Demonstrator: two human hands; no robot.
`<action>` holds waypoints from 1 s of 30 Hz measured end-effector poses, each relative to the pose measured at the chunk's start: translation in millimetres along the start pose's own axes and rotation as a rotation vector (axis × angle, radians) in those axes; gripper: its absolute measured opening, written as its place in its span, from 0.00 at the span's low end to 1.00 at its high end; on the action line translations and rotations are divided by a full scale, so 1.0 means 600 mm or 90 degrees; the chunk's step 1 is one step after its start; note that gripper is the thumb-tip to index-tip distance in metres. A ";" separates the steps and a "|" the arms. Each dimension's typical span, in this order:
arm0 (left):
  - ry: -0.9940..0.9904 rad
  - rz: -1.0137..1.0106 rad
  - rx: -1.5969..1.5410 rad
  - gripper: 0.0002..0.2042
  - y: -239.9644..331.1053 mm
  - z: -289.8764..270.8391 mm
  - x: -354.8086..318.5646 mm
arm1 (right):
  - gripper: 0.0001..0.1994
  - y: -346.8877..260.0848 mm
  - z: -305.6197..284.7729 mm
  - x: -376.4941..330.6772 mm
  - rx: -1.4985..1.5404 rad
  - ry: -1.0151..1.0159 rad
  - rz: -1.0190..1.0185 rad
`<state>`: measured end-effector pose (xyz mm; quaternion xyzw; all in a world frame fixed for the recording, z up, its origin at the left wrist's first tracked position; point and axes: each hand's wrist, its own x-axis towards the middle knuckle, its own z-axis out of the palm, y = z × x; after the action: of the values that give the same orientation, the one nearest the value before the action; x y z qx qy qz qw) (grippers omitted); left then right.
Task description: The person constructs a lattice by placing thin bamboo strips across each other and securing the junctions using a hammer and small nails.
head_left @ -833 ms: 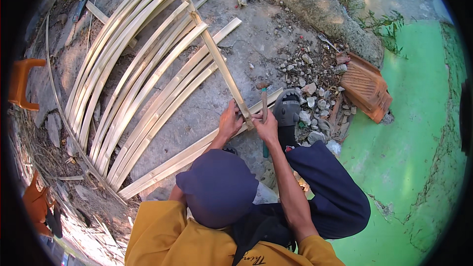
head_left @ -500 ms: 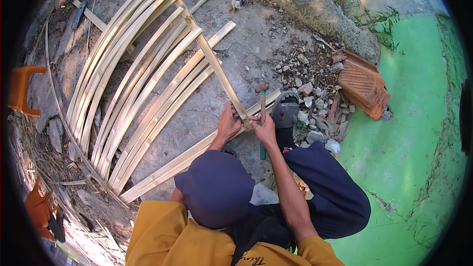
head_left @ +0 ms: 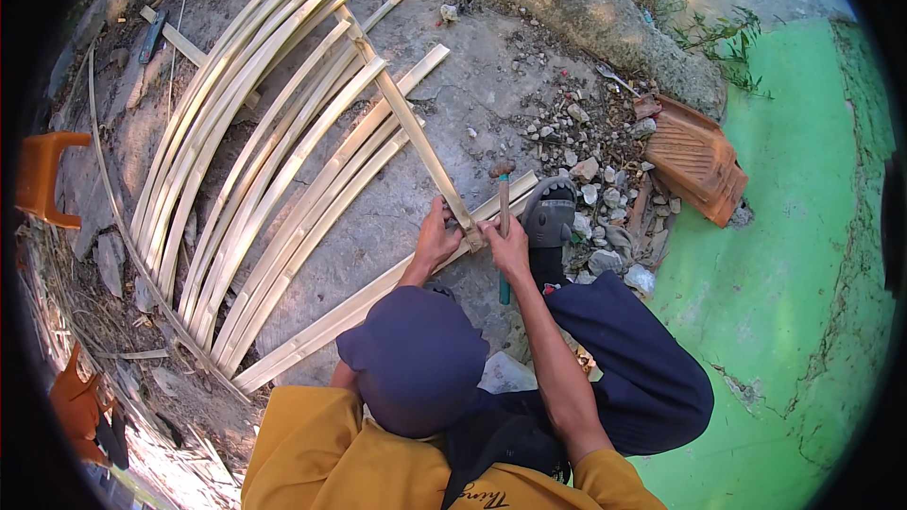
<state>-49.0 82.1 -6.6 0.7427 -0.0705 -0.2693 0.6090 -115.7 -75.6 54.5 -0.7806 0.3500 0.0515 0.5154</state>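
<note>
A pale bamboo strip [head_left: 416, 132] runs crosswise over several long strips and ends at my hands. My left hand [head_left: 436, 238] is closed at its near end, on the left side, with the fingers partly hidden. My right hand [head_left: 508, 247] grips a hammer [head_left: 504, 191] with a green handle, held lengthwise and pointing away from me. The thumb and fingertips of that hand also touch the strip's end, and anything small between them cannot be made out. Under the joint lies the nearest long strip pair [head_left: 340, 314], slanting from lower left to the shoe.
Several long bamboo strips [head_left: 236, 161] fan out at left. A grey shoe [head_left: 549, 212] stands right of my hands, beside loose stones [head_left: 605, 217] and a broken orange plastic piece [head_left: 694, 161]. An orange stool [head_left: 49, 179] is at far left, and a green floor [head_left: 784, 255] at right.
</note>
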 end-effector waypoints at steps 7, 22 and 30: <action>-0.025 -0.026 0.012 0.30 0.005 0.005 0.001 | 0.11 -0.054 -0.040 -0.033 0.064 -0.018 0.133; 0.019 0.038 0.041 0.27 -0.024 0.008 -0.002 | 0.26 -0.057 0.039 -0.005 -0.236 0.006 -0.002; -0.002 0.047 0.064 0.26 -0.027 0.012 -0.005 | 0.26 -0.054 0.037 -0.016 -0.240 0.017 -0.051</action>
<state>-58.8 81.0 -21.6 0.7688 -0.1122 -0.2437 0.5806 -97.4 -44.7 73.0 -0.8773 0.3097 0.0850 0.3566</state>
